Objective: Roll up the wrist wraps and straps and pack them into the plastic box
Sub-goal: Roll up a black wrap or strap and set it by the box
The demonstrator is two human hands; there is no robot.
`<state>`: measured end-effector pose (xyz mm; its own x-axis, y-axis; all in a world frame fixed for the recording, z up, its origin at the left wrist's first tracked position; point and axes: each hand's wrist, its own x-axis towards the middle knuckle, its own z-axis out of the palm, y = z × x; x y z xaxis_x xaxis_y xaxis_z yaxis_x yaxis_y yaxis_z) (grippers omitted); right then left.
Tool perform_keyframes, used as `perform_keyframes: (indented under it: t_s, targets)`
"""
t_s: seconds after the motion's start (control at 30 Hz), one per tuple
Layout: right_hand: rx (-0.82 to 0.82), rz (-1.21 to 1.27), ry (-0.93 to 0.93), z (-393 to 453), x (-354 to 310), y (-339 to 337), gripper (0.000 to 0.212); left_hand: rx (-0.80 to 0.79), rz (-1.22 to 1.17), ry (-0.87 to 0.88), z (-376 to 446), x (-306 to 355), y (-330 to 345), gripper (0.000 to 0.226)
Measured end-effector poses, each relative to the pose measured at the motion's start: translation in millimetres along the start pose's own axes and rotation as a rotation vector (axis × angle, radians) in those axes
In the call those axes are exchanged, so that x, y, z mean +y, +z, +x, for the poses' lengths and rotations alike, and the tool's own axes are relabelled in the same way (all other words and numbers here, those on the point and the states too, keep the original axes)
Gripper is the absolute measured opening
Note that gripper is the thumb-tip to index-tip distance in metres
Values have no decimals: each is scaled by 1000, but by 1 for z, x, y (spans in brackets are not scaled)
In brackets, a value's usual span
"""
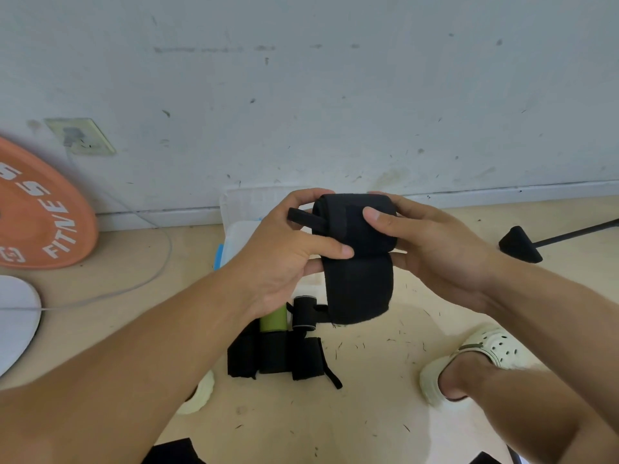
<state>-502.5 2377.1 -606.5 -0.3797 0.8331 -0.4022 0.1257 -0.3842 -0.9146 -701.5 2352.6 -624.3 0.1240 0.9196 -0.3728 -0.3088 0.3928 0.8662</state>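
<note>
Item held: one black wrist wrap [355, 229], partly rolled, loose tail hanging at 6 o'clock. Left hand [284, 259] and right hand [432, 246] both curl around the roll, thumbs on top. Plastic box [234, 209], one, behind the hands at 12 o'clock. Floor at 6 o'clock: one green roll [273, 321], one small black roll [303, 313], three flat black wraps [274, 358]. One orange weight plate [37, 209] at 9 o'clock.

You view an evenly lit, fairly bright scene under soft, diffuse light with no glare. Soft shadows fall on the pale beige floor [385, 413]. Wide-angle distortion bends the edges, and detail is slightly soft throughout.
</note>
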Motion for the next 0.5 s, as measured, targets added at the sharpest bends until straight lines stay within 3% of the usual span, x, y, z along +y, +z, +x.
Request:
perform_keyframes:
  t_s: [0.1, 0.23, 0.37, 0.5]
  targets:
    - [-27, 29, 36, 0, 1, 0, 36, 1, 30, 10, 0, 0, 1, 73]
    - [12, 96, 19, 1, 3, -2, 45, -16, 3, -18, -1, 1, 2, 72]
    - [59, 132, -54, 1, 1, -2, 56, -42, -52, -86, -2, 1, 3, 59]
    - [100, 152, -114, 2, 1, 0, 54, -43, -76, -132, -3, 3, 3, 49]
